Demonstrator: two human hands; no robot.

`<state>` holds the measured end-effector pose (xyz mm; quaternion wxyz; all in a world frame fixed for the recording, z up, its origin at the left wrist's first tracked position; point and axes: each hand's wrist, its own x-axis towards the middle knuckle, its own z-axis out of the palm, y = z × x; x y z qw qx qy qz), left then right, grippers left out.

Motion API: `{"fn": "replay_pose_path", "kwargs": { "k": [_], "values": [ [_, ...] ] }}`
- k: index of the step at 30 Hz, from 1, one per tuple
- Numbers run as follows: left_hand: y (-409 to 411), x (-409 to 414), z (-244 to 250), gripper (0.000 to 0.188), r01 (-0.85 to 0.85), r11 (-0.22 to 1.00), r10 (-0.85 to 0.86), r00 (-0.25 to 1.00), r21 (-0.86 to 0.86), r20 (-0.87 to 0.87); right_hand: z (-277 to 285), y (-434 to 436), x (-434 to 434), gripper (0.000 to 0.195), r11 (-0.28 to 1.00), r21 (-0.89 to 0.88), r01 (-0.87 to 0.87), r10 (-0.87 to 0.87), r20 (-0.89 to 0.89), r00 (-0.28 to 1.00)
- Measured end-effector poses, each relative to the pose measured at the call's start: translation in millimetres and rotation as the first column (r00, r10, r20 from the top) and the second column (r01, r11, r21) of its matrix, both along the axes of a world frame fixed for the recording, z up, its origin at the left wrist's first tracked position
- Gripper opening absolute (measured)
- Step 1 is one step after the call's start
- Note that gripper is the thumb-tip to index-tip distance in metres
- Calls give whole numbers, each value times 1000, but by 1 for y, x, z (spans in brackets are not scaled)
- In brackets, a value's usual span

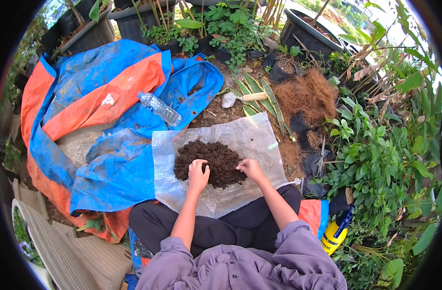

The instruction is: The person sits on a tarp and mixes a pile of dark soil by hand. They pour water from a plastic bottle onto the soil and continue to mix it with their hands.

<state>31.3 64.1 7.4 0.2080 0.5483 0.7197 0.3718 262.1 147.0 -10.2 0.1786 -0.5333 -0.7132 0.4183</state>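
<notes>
A heap of dark, crumbly soil lies on a sheet of bubble wrap in front of my crossed legs. My left hand rests at the heap's lower left part, its fingers bent and a little apart. At the heap's right edge is my right hand, thumb and forefinger close together; whether a crumb is between them I cannot tell. Beyond the sheet lies a small trowel with a wooden handle, beside cut snake plant leaves. A clear plastic bottle lies on the blue and orange tarpaulin.
Brown coir fibre is heaped at the upper right. Scissors lie on black plastic bags near leafy plants. A yellow spray bottle stands at my lower right. Large black pots line the back. Corrugated sheets lie lower left.
</notes>
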Motion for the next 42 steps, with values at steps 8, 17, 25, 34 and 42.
{"fn": "replay_pose_path", "kwargs": {
  "k": [8,17,25,34,42],
  "values": [
    [0,-1,-3,21,43,999,-43,999,-4,25,28,7,-1,11,984,-174,-35,8,-152,988],
    [7,6,0,35,448,887,-200,588,-110,784,19,-6,-50,9,940,-303,-159,69,-289,955],
    [-3,-21,7,14,113,960,-116,993,-257,0,20,0,-37,9,988,-139,74,-81,-46,996],
    [-1,-15,13,28,22,961,-38,998,-277,-53,14,6,-45,17,994,57,-89,91,-33,995],
    [1,-8,7,22,1,973,-12,999,-230,-46,2,-29,-83,14,965,250,76,-147,280,949]
  ]
}}
